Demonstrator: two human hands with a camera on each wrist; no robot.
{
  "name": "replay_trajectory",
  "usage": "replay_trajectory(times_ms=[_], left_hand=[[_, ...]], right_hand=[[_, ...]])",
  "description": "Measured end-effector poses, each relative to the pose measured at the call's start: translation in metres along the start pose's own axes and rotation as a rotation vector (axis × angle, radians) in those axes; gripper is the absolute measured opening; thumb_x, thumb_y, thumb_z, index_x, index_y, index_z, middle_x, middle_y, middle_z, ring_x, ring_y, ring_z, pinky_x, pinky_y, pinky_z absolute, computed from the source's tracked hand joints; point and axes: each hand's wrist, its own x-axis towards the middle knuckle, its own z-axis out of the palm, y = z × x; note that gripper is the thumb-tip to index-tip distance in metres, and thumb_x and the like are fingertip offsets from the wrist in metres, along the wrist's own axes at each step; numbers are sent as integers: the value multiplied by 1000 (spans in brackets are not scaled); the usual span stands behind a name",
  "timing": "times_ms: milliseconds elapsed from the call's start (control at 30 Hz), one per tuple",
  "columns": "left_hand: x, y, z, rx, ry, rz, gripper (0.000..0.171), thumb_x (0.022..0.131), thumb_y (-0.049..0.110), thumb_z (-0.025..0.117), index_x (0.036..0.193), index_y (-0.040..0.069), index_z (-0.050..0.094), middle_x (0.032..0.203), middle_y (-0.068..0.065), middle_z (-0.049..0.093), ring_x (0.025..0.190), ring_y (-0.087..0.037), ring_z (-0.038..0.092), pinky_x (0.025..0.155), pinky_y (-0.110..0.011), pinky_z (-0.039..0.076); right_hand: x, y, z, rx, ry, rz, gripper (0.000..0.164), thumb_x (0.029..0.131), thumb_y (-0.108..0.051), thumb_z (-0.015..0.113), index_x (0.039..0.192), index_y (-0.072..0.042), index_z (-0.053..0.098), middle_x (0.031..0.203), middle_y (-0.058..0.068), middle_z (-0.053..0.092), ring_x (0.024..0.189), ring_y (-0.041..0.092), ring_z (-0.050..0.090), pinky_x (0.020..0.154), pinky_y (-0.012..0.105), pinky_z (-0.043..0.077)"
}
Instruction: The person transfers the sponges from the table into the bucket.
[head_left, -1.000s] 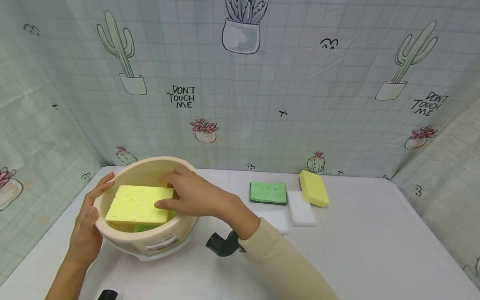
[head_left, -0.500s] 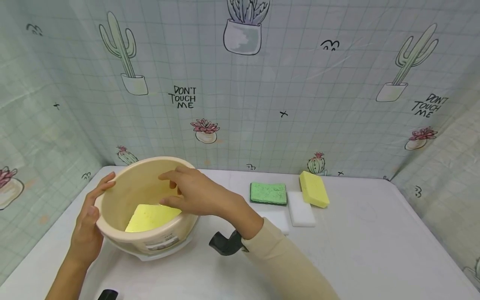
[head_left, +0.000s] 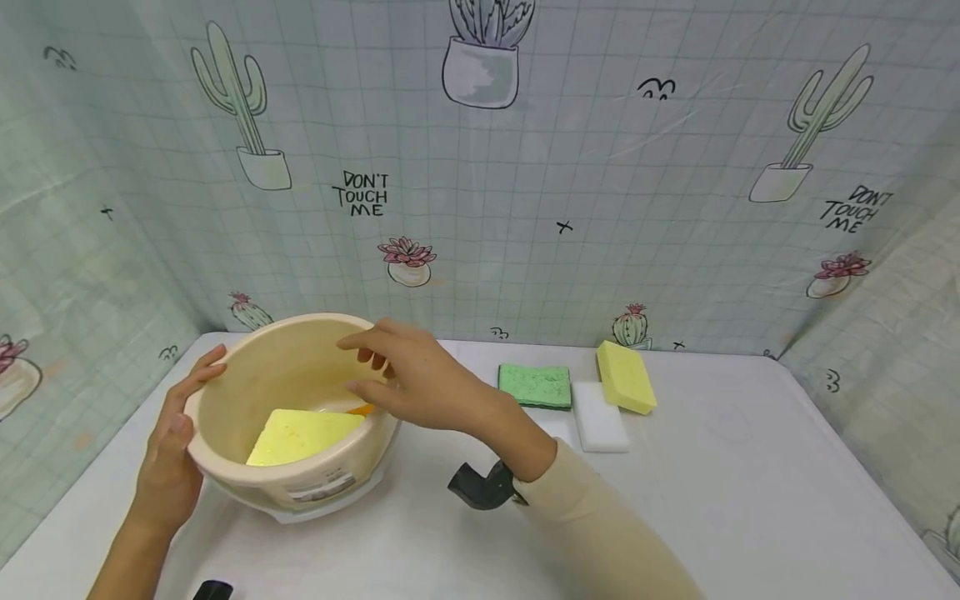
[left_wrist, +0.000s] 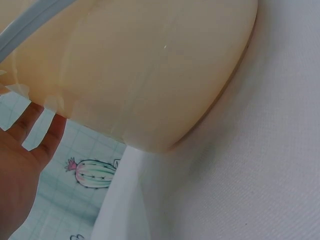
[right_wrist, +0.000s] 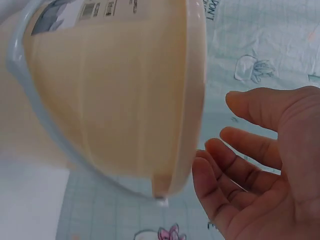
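A cream plastic bucket (head_left: 288, 333) leans toward me at the left of the table. My left hand (head_left: 171, 467) grips its left side by the rim; the left wrist view shows fingertips (left_wrist: 52, 132) at the bucket wall. Inside the bucket lies a yellow sponge (head_left: 303, 435), with a bit of something orange (head_left: 362, 409) beside it. Over the right rim hovers my right hand (head_left: 423, 375), fingers loosely bent and holding nothing. From the right wrist view, that hand (right_wrist: 265, 160) is next to the bucket's rim, palm bare.
Right of the bucket lie a green sponge (head_left: 535, 387) and a white sponge (head_left: 600, 418). A yellow sponge (head_left: 626, 377) rests partly on the white one. The bucket's pale carrying handle (right_wrist: 45, 107) hangs down its side. A patterned curtain (head_left: 480, 183) stands behind the table.
My right hand has let go of the yellow sponge, which dropped from near the rim to lower inside the bucket. That hand then moved right and slightly up. The left hand stayed put.
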Motion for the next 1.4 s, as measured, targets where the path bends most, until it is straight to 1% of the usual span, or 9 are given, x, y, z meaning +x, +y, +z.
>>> replay_trajectory(times_ms=[200, 500, 700, 833, 1000, 1100, 1233, 1300, 1400], left_hand=[[1, 0, 1, -3, 4, 3, 49, 103, 24, 30, 144, -4, 32, 155, -13, 15, 142, -24, 9, 110, -22, 16], [-1, -1, 0, -8, -3, 10, 48, 103, 22, 28, 143, -5, 31, 156, -13, 15, 143, -23, 9, 110, -21, 16], [-1, -1, 0, -9, -10, 16, 48, 103, 21, 28, 143, -5, 31, 156, -14, 14, 142, -24, 10, 110, -21, 17], [-1, -1, -1, -12, -13, 17, 48, 103, 20, 27, 144, -5, 30, 156, -14, 14, 142, -24, 10, 110, -21, 17], [-1, 0, -1, -8, -12, 14, 48, 103, 19, 27, 144, -5, 30, 156, -14, 14, 142, -24, 9, 110, -21, 17], [-1, 1, -1, -7, -9, 11, 48, 103, 20, 27, 144, -5, 30, 156, -13, 14, 142, -24, 9, 110, -21, 17], [-1, 1, -1, -2, -9, 8, 48, 103, 20, 26, 144, -5, 30, 156, -13, 13, 143, -24, 9, 110, -22, 16], [-1, 1, 0, 1, -9, 5, 48, 102, 19, 26, 144, -4, 30, 156, -13, 13, 143, -23, 8, 111, -22, 16], [-1, 0, 0, 6, -4, 4, 48, 102, 20, 27, 143, -4, 31, 156, -13, 14, 143, -23, 9, 111, -21, 16]], right_hand=[[-16, 16, -16, -10, 51, -4, 39, 92, -16, 65, 128, -6, 57, 107, 2, 57, 92, 12, 54, 77, 18, 46], [-44, 41, -33, -78, 72, 53, 42, 92, -17, 66, 131, -9, 56, 105, -1, 55, 92, 10, 53, 78, 23, 48], [-65, 56, -37, -59, 107, 97, 40, 91, -16, 66, 129, -8, 57, 106, -1, 56, 91, 10, 54, 77, 26, 50], [-80, 65, -37, -49, 111, 122, 40, 90, -16, 67, 129, -8, 58, 105, -1, 56, 90, 12, 55, 76, 26, 51], [-101, 87, -31, -67, 97, 174, 40, 91, -17, 67, 129, -9, 57, 106, -1, 55, 90, 18, 57, 75, 28, 51], [-115, 97, -27, -47, 90, 203, 40, 91, -17, 67, 129, -10, 57, 109, -1, 56, 92, 22, 58, 74, 30, 51], [-134, 105, -25, -19, 79, 244, 41, 90, -18, 68, 129, -10, 57, 111, 1, 57, 94, 23, 58, 75, 32, 52], [-144, 107, -24, -13, 66, 262, 42, 91, -20, 67, 129, -10, 56, 111, 3, 57, 92, 22, 57, 73, 33, 52], [-157, 111, -22, -14, 45, 278, 43, 91, -23, 68, 130, -9, 56, 112, 5, 57, 85, 20, 55, 67, 29, 50]])
